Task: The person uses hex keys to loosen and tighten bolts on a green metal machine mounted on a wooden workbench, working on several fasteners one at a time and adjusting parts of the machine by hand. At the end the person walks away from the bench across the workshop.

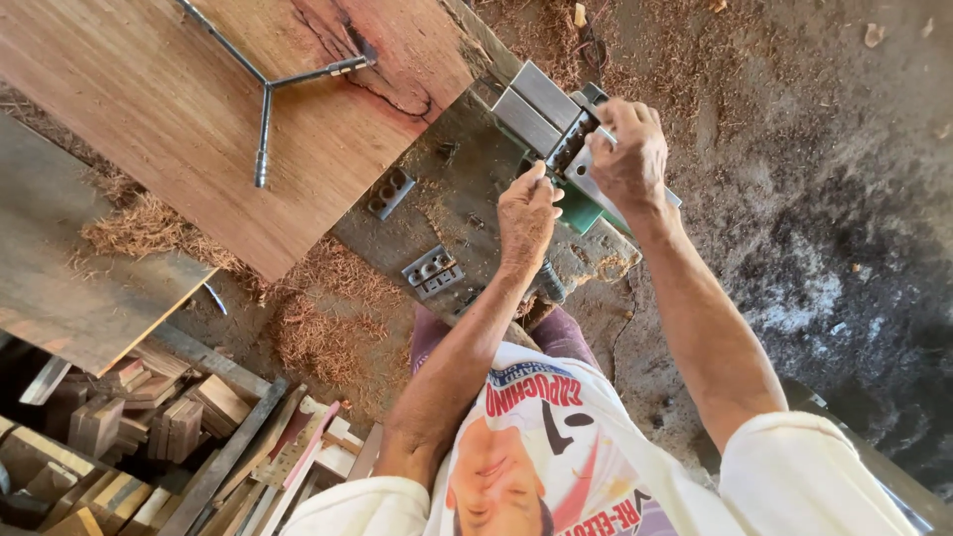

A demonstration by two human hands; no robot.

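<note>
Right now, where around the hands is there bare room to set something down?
The reddish plank is bare below the three-armed wrench. The grey plate is crowded: two metal blocks, the left hand, and the right hand on the power planer.

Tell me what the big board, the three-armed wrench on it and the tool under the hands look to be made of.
Board: wood, reddish-brown, matte, visible grain and a dark split.
Three-armed wrench: metal, grey with a dull shine.
Power tool under the left hand and right hand: bright, flat metal plates, with a green body, likely plastic.
</note>
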